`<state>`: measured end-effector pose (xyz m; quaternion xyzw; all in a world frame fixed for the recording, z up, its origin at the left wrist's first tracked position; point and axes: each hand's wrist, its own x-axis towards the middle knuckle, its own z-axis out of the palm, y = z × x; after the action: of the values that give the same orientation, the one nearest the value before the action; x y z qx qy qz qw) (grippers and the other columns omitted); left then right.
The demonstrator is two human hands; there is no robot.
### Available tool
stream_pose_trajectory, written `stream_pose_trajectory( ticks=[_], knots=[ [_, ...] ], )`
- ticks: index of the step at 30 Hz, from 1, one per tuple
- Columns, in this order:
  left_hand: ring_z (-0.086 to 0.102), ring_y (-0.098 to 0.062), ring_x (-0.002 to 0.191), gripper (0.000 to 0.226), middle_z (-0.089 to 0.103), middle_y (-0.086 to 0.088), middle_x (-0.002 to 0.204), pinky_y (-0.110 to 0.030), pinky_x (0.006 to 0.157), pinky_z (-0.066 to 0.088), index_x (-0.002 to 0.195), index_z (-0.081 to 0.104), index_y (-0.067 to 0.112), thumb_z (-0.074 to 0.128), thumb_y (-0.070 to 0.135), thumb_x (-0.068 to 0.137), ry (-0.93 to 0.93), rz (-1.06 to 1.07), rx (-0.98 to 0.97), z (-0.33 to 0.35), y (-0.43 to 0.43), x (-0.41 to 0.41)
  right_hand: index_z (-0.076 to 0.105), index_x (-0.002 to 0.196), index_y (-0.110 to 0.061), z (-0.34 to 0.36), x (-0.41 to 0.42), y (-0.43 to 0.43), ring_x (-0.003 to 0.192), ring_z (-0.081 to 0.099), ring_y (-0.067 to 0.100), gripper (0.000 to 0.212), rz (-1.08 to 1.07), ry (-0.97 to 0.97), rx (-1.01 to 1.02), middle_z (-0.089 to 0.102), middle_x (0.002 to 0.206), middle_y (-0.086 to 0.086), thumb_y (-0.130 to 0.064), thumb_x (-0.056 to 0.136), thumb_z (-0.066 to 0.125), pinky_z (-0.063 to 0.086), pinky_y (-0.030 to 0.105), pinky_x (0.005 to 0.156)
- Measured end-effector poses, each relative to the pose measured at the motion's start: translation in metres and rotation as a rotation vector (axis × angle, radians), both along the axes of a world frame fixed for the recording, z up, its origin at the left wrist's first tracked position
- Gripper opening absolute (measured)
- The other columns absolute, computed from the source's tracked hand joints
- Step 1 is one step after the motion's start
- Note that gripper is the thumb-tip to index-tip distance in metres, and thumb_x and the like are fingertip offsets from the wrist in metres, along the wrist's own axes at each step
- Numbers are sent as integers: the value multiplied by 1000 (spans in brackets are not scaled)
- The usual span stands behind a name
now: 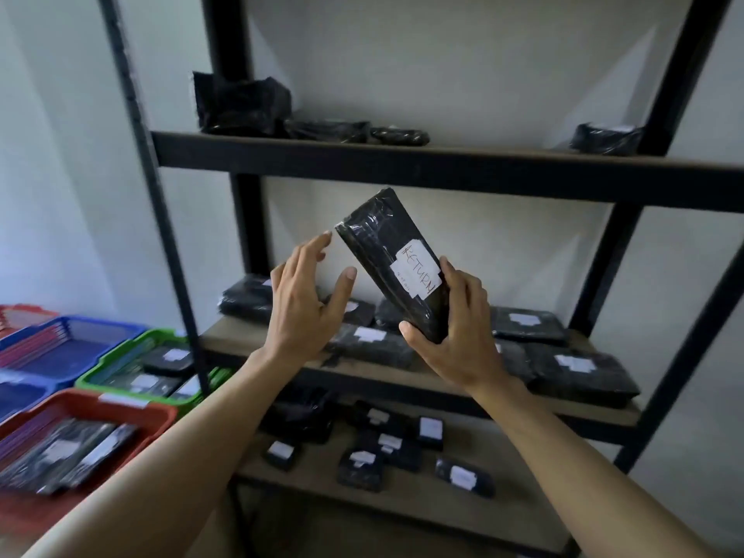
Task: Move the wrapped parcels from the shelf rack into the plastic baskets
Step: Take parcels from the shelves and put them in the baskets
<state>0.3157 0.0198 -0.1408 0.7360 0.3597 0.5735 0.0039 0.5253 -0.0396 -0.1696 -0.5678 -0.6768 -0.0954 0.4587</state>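
Observation:
My right hand (455, 336) grips the lower end of a black wrapped parcel (382, 243) with a white label reading RETURN, held tilted in front of the black shelf rack (402, 171). My left hand (306, 300) hovers just left of the parcel with fingers spread, not touching it. Several more black wrapped parcels (579, 366) lie on the middle shelf behind my hands, and others on the shelves above and below. At the lower left stand plastic baskets: a green basket (116, 364) and a red basket (133, 412) hold parcels, and a blue basket (76, 348) stands beside them.
Small labelled parcels (362, 465) lie scattered on the lower shelf. Crumpled black bags (241, 102) sit on the upper shelf at the left, one parcel (604, 138) at its right. White walls close in behind and to the left. The rack's upright post (161, 219) stands between baskets and shelves.

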Motion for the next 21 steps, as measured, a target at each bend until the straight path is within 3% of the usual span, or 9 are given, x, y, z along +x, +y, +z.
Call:
stream_pose_trajectory(
  ticks=[3,7,13,17,21],
  knots=[
    [55,-11,108,40,62,7,115,-27,98,29,124,54,17,58,36,90,78,59,-69,-33,-10,-64,16,152,-24,-30,-66,1,126,34,20,95,43,46,-86,29,141,2,-61,75,58,40,41,101],
    [56,-14,107,33,65,8,112,-28,97,28,115,59,21,55,36,86,172,127,-204,-71,-24,-148,8,153,-38,-64,-154,-5,135,28,24,86,131,60,-216,26,152,4,-65,80,45,21,35,107],
    [58,-14,100,28,66,11,103,-28,90,29,109,62,26,55,41,86,260,203,-323,-126,-47,-250,4,143,-61,-114,-263,-12,131,31,24,78,203,148,-436,29,141,3,-54,83,54,30,44,109],
    [60,-17,93,21,66,12,93,-30,84,28,100,61,28,56,38,83,278,242,-425,-150,-49,-310,10,146,-56,-136,-315,-2,130,35,24,81,215,224,-655,30,138,1,-45,85,63,35,40,105],
    [60,-17,100,22,68,11,101,-29,84,25,102,64,27,59,38,84,272,321,-499,-165,-40,-360,10,148,-54,-148,-361,17,124,45,28,80,238,240,-814,36,130,8,-54,85,60,34,32,91]
  ],
)
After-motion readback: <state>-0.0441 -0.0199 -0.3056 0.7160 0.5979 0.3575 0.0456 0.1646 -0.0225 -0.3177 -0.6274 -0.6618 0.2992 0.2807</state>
